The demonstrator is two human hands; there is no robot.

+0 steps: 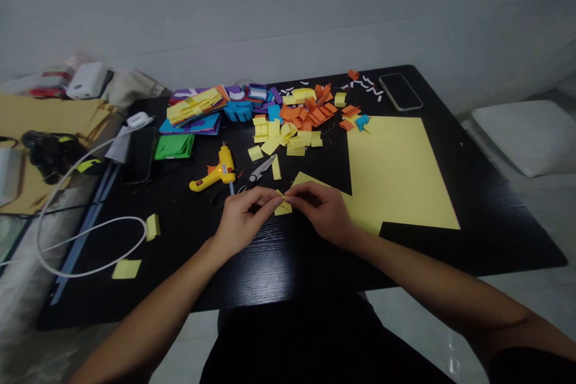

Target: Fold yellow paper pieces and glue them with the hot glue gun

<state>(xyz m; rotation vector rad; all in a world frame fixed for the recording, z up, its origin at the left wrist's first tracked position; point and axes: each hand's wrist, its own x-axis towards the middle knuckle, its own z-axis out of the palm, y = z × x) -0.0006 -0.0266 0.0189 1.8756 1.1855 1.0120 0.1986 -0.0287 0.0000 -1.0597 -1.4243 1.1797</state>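
Observation:
My left hand (245, 216) and my right hand (321, 209) meet over the black table, both pinching a small yellow paper piece (283, 207) between thumbs and fingertips. Scissors (261, 170) lie just beyond my left hand, their dark handles partly hidden. To their left rests a yellow glue gun (216, 171) with a small light on its body. Folded yellow pieces (292, 137) and orange pieces (310, 114) are heaped farther back. A large yellow sheet (398, 174) spreads out to the right of my hands, with a corner reaching behind my right hand.
Blue, purple and green folded paper (174, 146) lies at the back left. A white cable (90, 271) loops over the left side near a dark phone (140, 156). Another phone (400, 92) sits at the back right. A white stool (526, 137) stands beyond the table (490, 222).

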